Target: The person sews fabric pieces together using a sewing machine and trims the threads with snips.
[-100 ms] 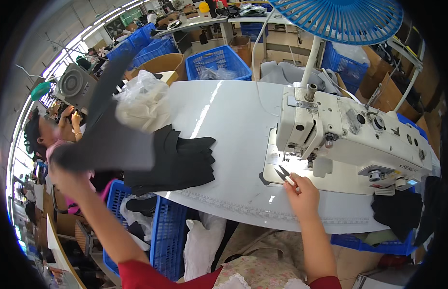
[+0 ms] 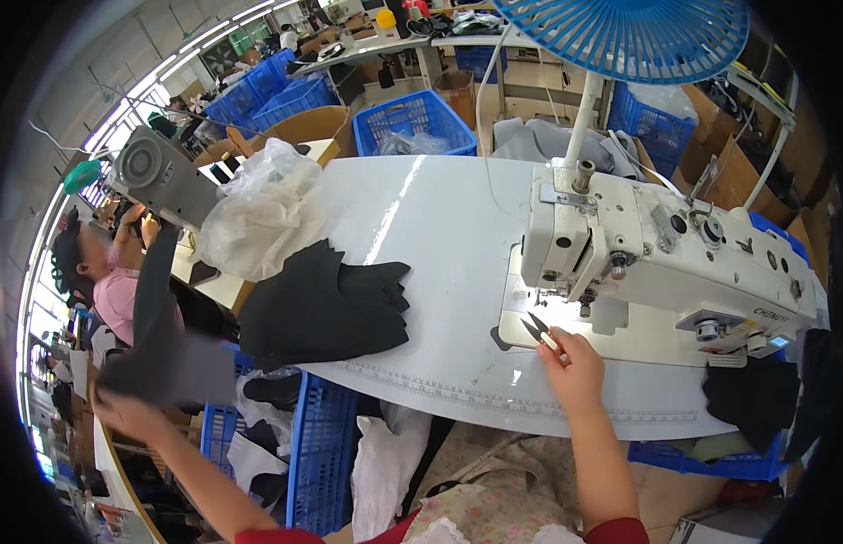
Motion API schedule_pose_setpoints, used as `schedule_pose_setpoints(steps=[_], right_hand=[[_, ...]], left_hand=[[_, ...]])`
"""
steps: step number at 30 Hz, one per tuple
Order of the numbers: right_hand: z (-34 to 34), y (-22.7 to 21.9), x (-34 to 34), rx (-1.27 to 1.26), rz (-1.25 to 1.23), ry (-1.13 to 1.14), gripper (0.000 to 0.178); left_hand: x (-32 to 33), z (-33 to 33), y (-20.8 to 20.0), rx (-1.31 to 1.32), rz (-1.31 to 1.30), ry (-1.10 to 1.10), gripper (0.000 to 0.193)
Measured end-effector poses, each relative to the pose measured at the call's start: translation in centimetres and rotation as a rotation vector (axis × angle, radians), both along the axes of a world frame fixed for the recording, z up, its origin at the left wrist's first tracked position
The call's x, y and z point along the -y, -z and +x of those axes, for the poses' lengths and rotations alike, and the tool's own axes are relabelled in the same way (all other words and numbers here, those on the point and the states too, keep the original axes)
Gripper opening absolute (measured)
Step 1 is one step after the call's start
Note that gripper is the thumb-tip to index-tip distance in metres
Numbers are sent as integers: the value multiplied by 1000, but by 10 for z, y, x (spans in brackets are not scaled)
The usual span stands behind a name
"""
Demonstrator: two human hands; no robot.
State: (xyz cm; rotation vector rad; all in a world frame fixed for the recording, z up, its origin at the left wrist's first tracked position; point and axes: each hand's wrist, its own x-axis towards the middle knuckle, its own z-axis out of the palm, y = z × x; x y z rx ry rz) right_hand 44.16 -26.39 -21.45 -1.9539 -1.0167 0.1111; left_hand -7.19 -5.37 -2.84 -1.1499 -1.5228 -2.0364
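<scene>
My right hand [image 2: 577,367] rests on the white table [image 2: 440,218] in front of the white sewing machine [image 2: 657,254] and holds small thread snips [image 2: 539,330], their blades pointing toward the needle area. My left hand [image 2: 122,412] is stretched far out to the left, past the table edge, gripping a dark fabric piece [image 2: 159,335] that hangs blurred in the air. A stack of black fabric pieces [image 2: 326,308] lies on the table's left part.
A clear plastic bag [image 2: 258,208] sits behind the stack. Blue crates [image 2: 322,453] stand below the table's left edge and beyond its far side. A blue fan [image 2: 634,32] rises over the machine. Another person [image 2: 100,272] works at the left.
My left hand has swung the dark fabric piece downward and further left, away from the table. My right hand stays by the machine with the snips.
</scene>
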Motion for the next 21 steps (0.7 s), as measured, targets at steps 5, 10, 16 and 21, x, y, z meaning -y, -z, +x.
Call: schedule_pose_setpoints(steps=[5,10,16,21], right_hand=[[5,-2,3,-21,40,-19,27],[1,-3,6,-3,9,-56,29],[8,-6,20,195,-100,-50,25],[9,-5,38,282,-162,37,23]], left_hand=[[83,-108,146,-713,-524,5,16],[147,-108,311,-734,-1134,156,12],[65,19,219,-751,-620,329,5],[17,181,127,-1009,-445,633,38]])
